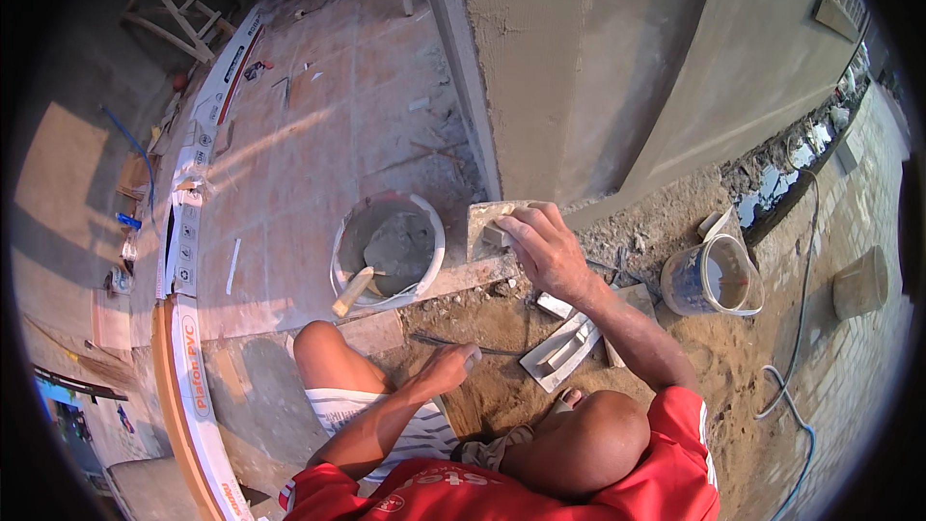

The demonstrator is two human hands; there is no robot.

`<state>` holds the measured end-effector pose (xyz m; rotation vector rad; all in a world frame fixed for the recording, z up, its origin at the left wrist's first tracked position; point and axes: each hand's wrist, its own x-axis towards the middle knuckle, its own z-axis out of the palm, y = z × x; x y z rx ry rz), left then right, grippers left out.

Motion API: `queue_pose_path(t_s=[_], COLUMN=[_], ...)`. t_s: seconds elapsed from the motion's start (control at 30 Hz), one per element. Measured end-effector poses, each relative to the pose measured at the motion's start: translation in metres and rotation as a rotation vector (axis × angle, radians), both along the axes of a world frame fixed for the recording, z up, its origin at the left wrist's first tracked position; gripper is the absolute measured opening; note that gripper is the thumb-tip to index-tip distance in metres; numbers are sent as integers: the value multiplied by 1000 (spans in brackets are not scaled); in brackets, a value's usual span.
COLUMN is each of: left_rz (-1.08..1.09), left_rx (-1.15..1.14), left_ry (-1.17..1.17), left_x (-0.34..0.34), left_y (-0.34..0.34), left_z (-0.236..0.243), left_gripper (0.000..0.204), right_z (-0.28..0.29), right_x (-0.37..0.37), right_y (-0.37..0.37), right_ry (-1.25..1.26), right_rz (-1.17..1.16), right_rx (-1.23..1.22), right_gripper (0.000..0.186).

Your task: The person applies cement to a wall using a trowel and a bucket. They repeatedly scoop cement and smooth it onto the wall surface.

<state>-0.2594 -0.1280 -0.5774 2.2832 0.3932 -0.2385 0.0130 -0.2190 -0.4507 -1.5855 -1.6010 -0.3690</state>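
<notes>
My right hand [550,249] is closed on the grip of a plastering float [479,225], whose flat plate lies at the foot of the plastered wall's corner [531,68]. My left hand [449,370] is curled low over the sand; a small grey patch shows at its fingertips, and I cannot make out whether it is a held lump or mortar on the skin. Ahead of that hand stands a bucket [340,256] of grey mortar [400,239]. A trowel with a wooden handle [353,291] leans over its near rim. Under my right forearm, a second float [566,355] rests on the ground.
To the right stand a bucket [690,285] with liquid in it and a pale bucket [858,287] on the paving. A blue-grey hose [801,415] winds nearby. Long printed cartons [188,241] line the left. A wooden trestle [174,14] is at the far left.
</notes>
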Motion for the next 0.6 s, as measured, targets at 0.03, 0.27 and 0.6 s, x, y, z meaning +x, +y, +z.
queue_pose_path(t_s=[0.03, 0.27, 0.6], left_rz=[-24, -4, 17], left_rx=[-6, -72, -99], left_ry=[-57, 6, 15], left_x=[0, -1, -1], left_y=[-4, -6, -5], left_z=[-1, -7, -3], left_gripper=[23, 17, 24], right_z=[32, 168, -61], right_x=[12, 79, 65], right_y=[-9, -4, -18], right_ry=[-52, -466, -390], right_rz=[-49, -172, -61], right_rx=[51, 152, -455], right_gripper=[44, 45, 45])
